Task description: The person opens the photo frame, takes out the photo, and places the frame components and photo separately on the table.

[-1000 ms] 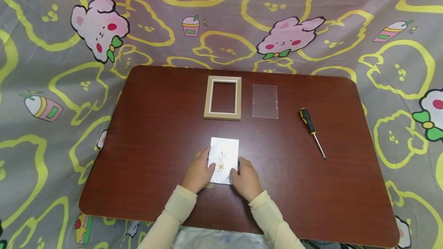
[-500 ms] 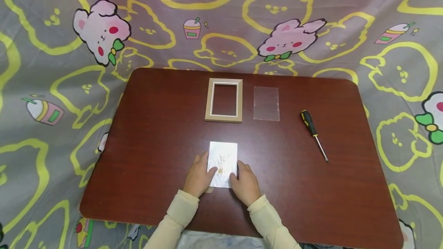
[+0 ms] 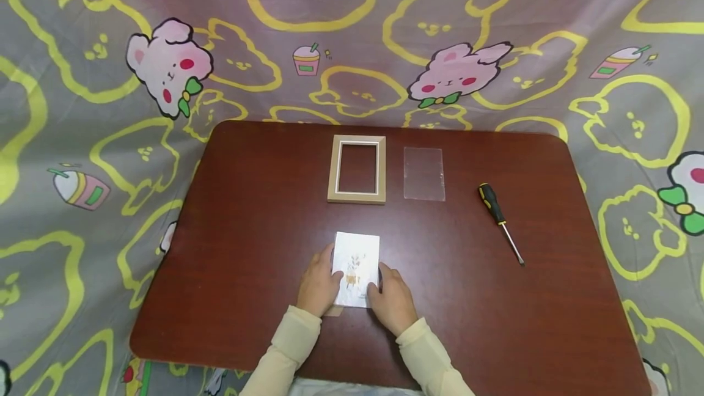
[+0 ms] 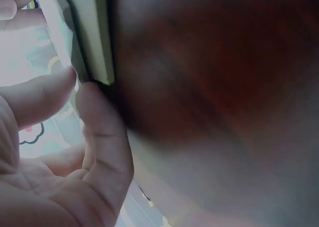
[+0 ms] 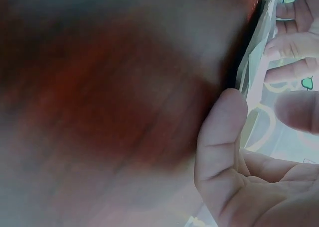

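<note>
Both hands hold a white picture card (image 3: 356, 261) with a small brown-and-grey print, low over the front middle of the table in the head view. My left hand (image 3: 319, 283) grips its left edge, thumb on top and fingers at the side. The right hand (image 3: 393, 299) pinches the opposite edge in the same way. A tan flat piece (image 3: 333, 311) peeks out below the card's lower left corner. In the left wrist view, a pale board edge (image 4: 97, 43) lies behind the card by the fingertips.
A light wooden picture frame (image 3: 333, 170) lies beyond the card. To its right is a clear rectangular sheet (image 3: 424, 174). A black-and-yellow screwdriver (image 3: 491, 201) lies farther right on the brown table (image 3: 247, 231). A patterned cloth (image 3: 352, 35) hangs behind.
The whole head view has shifted, so the table and its items appear lower in the picture. Both hands keep their hold on the card, with only slight movement.
</note>
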`<action>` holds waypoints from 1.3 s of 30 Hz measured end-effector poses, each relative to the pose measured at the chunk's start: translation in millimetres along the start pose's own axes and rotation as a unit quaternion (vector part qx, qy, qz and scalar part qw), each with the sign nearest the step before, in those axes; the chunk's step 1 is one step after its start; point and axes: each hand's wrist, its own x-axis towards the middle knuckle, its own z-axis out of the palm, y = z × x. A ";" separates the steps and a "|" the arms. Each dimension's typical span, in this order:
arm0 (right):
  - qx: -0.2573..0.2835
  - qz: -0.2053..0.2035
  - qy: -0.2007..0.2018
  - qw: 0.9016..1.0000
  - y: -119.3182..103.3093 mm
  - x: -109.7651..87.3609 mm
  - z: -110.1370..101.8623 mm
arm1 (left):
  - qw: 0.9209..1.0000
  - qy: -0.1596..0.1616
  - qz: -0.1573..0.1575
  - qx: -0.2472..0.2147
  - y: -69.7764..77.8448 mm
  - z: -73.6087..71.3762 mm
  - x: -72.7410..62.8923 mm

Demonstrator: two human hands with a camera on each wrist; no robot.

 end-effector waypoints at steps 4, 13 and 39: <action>0.004 0.000 0.003 1.000 1.1 2.2 -2.4 | 1.000 0.002 0.003 -0.007 2.0 3.9 6.4; 0.015 0.007 0.004 1.000 3.5 8.7 -7.3 | 1.000 0.005 -0.006 -0.018 7.2 3.5 15.4; 0.130 0.039 0.078 0.988 47.6 10.8 -62.3 | 0.969 -0.060 0.051 -0.235 29.6 -6.0 8.8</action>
